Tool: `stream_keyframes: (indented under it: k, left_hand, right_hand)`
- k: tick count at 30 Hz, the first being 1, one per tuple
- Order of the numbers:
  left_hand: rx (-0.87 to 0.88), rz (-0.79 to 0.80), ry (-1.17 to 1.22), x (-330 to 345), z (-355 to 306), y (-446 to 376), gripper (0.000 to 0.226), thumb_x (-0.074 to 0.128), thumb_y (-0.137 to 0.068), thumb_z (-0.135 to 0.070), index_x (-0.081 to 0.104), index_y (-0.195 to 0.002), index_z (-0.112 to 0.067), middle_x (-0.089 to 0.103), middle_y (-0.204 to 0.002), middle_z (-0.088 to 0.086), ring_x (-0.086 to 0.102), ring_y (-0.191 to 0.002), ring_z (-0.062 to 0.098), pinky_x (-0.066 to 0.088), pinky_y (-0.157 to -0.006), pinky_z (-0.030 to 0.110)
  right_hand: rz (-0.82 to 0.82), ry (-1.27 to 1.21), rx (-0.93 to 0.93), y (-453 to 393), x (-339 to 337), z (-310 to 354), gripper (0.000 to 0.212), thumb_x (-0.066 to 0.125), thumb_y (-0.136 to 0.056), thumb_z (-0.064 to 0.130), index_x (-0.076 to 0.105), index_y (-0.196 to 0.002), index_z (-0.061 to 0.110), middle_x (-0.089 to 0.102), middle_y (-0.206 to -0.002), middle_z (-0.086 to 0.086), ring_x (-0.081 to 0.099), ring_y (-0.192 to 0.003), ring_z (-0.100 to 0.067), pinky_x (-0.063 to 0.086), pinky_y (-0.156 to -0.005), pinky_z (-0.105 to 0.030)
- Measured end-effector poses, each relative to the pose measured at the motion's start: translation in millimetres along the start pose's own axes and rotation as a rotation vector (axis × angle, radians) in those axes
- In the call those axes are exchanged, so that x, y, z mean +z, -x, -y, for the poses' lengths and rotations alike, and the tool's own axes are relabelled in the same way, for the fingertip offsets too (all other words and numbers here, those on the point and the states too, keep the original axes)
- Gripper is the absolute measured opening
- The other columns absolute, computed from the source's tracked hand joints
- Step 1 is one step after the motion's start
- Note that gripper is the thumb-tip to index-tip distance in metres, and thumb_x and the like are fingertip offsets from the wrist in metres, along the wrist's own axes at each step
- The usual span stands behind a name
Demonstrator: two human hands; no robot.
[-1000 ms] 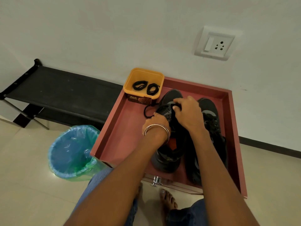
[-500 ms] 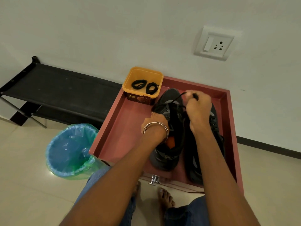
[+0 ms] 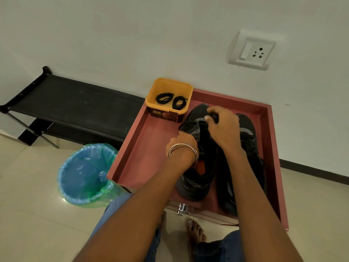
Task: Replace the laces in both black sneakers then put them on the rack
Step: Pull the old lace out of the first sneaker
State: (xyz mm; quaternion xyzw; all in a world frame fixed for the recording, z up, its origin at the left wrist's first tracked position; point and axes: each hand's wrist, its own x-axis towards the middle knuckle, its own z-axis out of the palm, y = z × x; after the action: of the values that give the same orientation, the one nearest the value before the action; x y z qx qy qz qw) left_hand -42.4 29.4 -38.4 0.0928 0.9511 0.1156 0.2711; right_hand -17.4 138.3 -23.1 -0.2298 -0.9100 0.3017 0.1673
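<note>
- In the red tray point(image 3: 130, 148) by the wall: two black sneakers side by side, the left sneaker point(image 3: 196, 148) under both hands, the right sneaker point(image 3: 249, 140) just beside it and partly hidden by the right forearm.
- Change since half a second ago: right hand point(image 3: 224, 129) lowered from a raised pull above the toe to a spot close over the toe end of the left sneaker; taut strand of lace, plain then, no longer visible as a stretched line.
- Meaning for the task, as a judgement: old lace point(image 3: 213, 115) probably drawn further out of the eyelets; unlacing of the first sneaker in hand, new laces not yet threaded, nothing yet on the rack.
- Right hand: fingers curled, thumb and forefinger pinching a small dark bunch, seemingly the old lace; wrist bent down, forearm running diagonally across the right sneaker.
- Left hand point(image 3: 184, 140): knuckles up, bangles at the wrist, fingers bent down onto the eyelet edge of the left sneaker, apparently steadying it; actual grip hidden by the back of the hand.
- New laces point(image 3: 171, 100): two coiled bundles in the yellow tub point(image 3: 160, 86) at the tray's far left corner, untouched.
- Rack point(image 3: 75, 103): black, low, against the wall to the left, well apart from the sneakers.
- Bin point(image 3: 85, 176) with blue liner: on the floor, just beside the tray's near left corner.
</note>
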Motion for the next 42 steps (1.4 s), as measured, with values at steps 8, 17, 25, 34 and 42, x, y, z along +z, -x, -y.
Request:
stream_keyframes:
  k: [8,17,25,34,42]
  left_hand:
    - [0.019,0.016,0.012,-2,2,1,0.067,0.056,-0.092,-0.027,0.025,-0.144,0.001,0.046,-0.138,0.018,0.044,-0.127,0.038,0.043,-0.096,0.043]
    - [0.038,0.025,-0.004,-1,1,-2,0.07,0.057,-0.091,-0.024,0.021,-0.146,0.002,0.042,-0.141,0.019,0.042,-0.129,0.04,0.042,-0.098,0.044]
    - [0.035,0.02,-0.009,3,3,-7,0.069,0.049,-0.095,-0.022,0.013,-0.15,0.0,0.04,-0.143,0.021,0.041,-0.13,0.041,0.042,-0.098,0.044]
    - [-0.005,0.012,-0.014,4,0,-5,0.073,0.049,-0.095,-0.022,0.008,-0.151,-0.002,0.04,-0.143,0.021,0.044,-0.128,0.04,0.043,-0.096,0.044]
    - [-0.001,0.015,-0.071,0,2,-1,0.075,0.052,-0.095,-0.021,0.007,-0.151,-0.002,0.037,-0.146,0.018,0.042,-0.13,0.039,0.041,-0.099,0.044]
  right_hand:
    - [0.063,0.403,-0.008,5,17,8,0.023,0.056,-0.093,0.019,0.069,-0.107,0.005,0.05,-0.113,-0.01,0.05,-0.104,-0.027,0.046,-0.074,-0.035]
    - [-0.039,-0.469,0.325,9,29,-1,0.024,0.053,-0.094,0.014,0.063,-0.076,0.026,0.067,-0.091,0.01,0.062,-0.1,-0.019,0.047,-0.096,-0.049]
    - [-0.065,-1.596,0.586,1,9,-2,0.03,0.032,-0.102,0.005,0.044,-0.075,0.011,0.051,-0.067,-0.007,0.058,-0.065,-0.024,0.055,-0.079,-0.04]
    - [-0.105,-1.88,0.466,2,-64,-14,0.017,0.046,-0.099,0.018,0.048,-0.083,0.014,0.036,-0.057,0.001,0.038,-0.048,-0.013,0.051,-0.089,-0.056]
    - [-0.083,-0.905,0.648,11,-33,-13,0.007,0.058,-0.092,0.011,0.061,-0.087,0.007,0.05,-0.061,-0.003,0.048,-0.056,-0.016,0.045,-0.059,-0.033]
